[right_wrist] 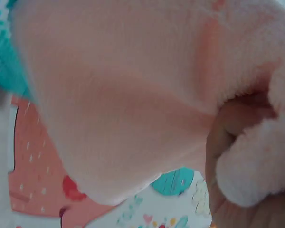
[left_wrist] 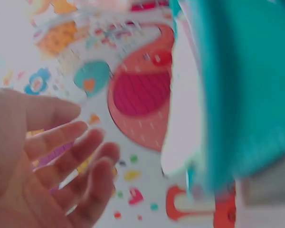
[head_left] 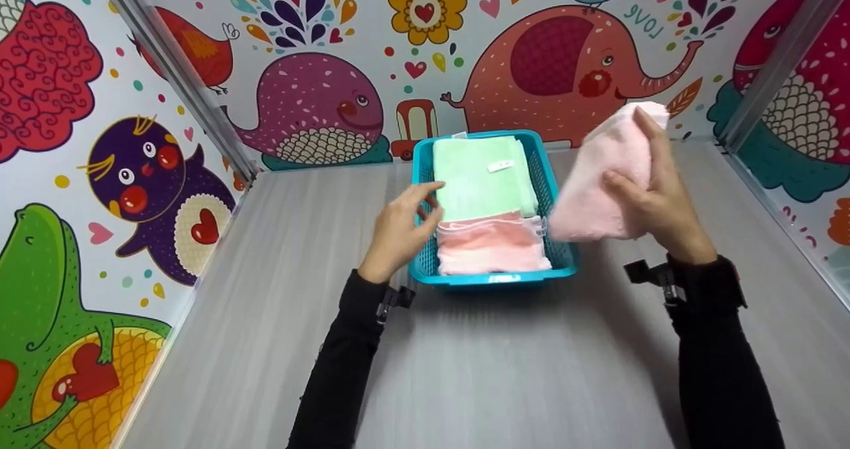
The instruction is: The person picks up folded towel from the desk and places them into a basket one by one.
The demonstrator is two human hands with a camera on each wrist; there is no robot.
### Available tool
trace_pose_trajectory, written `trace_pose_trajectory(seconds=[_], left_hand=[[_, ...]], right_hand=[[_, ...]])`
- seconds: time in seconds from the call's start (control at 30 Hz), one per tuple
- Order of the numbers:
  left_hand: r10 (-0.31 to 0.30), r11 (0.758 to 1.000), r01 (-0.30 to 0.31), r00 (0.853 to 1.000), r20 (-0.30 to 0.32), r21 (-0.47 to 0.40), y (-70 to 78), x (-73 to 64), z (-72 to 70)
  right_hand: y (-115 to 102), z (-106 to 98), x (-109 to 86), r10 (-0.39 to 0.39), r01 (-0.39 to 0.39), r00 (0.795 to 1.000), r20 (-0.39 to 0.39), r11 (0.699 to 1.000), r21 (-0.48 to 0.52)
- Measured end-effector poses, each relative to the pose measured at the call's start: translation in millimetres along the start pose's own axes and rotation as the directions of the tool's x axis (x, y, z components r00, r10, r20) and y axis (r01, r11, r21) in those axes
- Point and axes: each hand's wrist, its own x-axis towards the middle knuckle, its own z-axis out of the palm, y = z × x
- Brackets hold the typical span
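Note:
A folded pink towel (head_left: 601,177) is gripped in my right hand (head_left: 671,200), raised beside the basket's right side; its fluffy cloth (right_wrist: 114,95) fills most of the right wrist view. My left hand (head_left: 402,226) hovers at the left rim of the teal plastic basket (head_left: 491,279), fingers loosely bent and holding nothing. In the left wrist view that hand (left_wrist: 61,156) is apart from the basket wall (left_wrist: 256,95). Inside the basket, a folded light green towel (head_left: 478,177) with a white tag lies at the back, and a folded pink towel (head_left: 491,246) lies at the front.
The basket stands on a grey wood-grain table (head_left: 265,343) near the back wall. Cartoon-printed panels (head_left: 319,103) close in the back and both sides, with metal posts (head_left: 172,64) at the corners.

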Motion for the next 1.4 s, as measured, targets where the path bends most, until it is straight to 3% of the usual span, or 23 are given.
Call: trace_pose_trajectory(seconds=[0.13, 0.2, 0.3, 0.4, 0.47, 0.53, 0.6, 0.63, 0.7, 0.73, 0.97, 1.07, 1.1, 1.2, 1.3, 1.33, 1.4], left_hand=[[0.058, 0.994, -0.045, 0.99, 0.129, -0.1, 22.4, -6.3, 12.9], [0.089, 0.991, -0.067, 0.978, 0.188, -0.119, 32.6, -9.7, 20.9], [0.108, 0.985, -0.062, 0.949, 0.297, -0.16, 44.9, -13.6, 31.6], [0.115, 0.96, -0.002, 0.915, 0.386, -0.279, 51.6, -13.7, 39.4], [0.125, 0.905, 0.062, 0.907, 0.403, -0.42, 53.5, -12.6, 40.9], [0.143, 0.814, 0.116, 0.91, 0.39, -0.569, 53.7, -12.0, 38.7], [0.16, 0.714, 0.142, 0.92, 0.357, -0.686, 52.3, -12.2, 34.3], [0.161, 0.676, 0.148, 0.926, 0.341, -0.722, 51.5, -12.7, 31.7], [0.149, 0.629, 0.16, 0.936, 0.32, -0.761, 49.1, -13.1, 27.8], [0.139, 0.622, 0.16, 0.941, 0.31, -0.767, 48.0, -13.1, 26.1], [0.076, 0.647, 0.151, 0.962, 0.261, -0.747, 35.4, -8.7, 20.4], [0.062, 0.679, 0.129, 0.971, 0.232, -0.722, 30.3, -5.7, 17.4], [0.056, 0.697, 0.12, 0.974, 0.22, -0.707, 28.7, -4.9, 16.4], [0.037, 0.812, 0.081, 0.981, 0.19, -0.578, 22.8, -3.6, 13.4], [0.018, 0.909, 0.061, 0.983, 0.184, -0.412, 17.0, -3.0, 13.5], [0.019, 0.932, 0.049, 0.983, 0.184, -0.358, 14.3, -2.6, 15.0], [0.027, 0.957, 0.028, 0.982, 0.186, -0.288, 9.4, -1.6, 19.7]], right_hand=[[-5.1, 23.2, -4.5, -0.036, 0.029, 0.998, 0.051, 0.991, 0.128], [-6.6, 34.5, -8.6, -0.046, 0.033, 0.994, 0.096, 0.991, 0.129], [-10.1, 48.9, -16.2, -0.08, 0.06, 0.981, 0.179, 0.992, 0.115], [-14.2, 58.4, -23.0, -0.127, 0.101, 0.953, 0.273, 0.989, 0.109], [-15.8, 61.5, -24.7, -0.15, 0.123, 0.937, 0.315, 0.987, 0.106], [-16.2, 62.7, -24.5, -0.151, 0.129, 0.933, 0.327, 0.988, 0.087], [-15.2, 62.5, -22.5, -0.13, 0.124, 0.942, 0.311, 0.992, 0.037], [-14.5, 62.2, -21.4, -0.115, 0.116, 0.946, 0.302, 0.993, 0.014], [-12.7, 61.8, -19.5, -0.086, 0.101, 0.954, 0.286, 0.994, -0.04], [-11.6, 61.7, -18.6, -0.076, 0.099, 0.957, 0.28, 0.993, -0.069], [-3.8, 63.9, -15.8, -0.095, 0.138, 0.942, 0.323, 0.984, -0.111], [1.6, 64.5, -14.2, -0.078, 0.144, 0.929, 0.362, 0.977, -0.159], [3.4, 64.4, -13.3, -0.065, 0.142, 0.924, 0.376, 0.973, -0.18], [11.2, 62.8, -9.2, 0.012, 0.101, 0.906, 0.423, 0.965, -0.244], [23.1, 62.1, -5.2, 0.071, 0.076, 0.887, 0.457, 0.952, -0.296], [28.1, 63.1, -4.0, 0.085, 0.069, 0.881, 0.465, 0.95, -0.306], [37.4, 67.2, -2.6, 0.087, 0.088, 0.873, 0.479, 0.939, -0.331]])
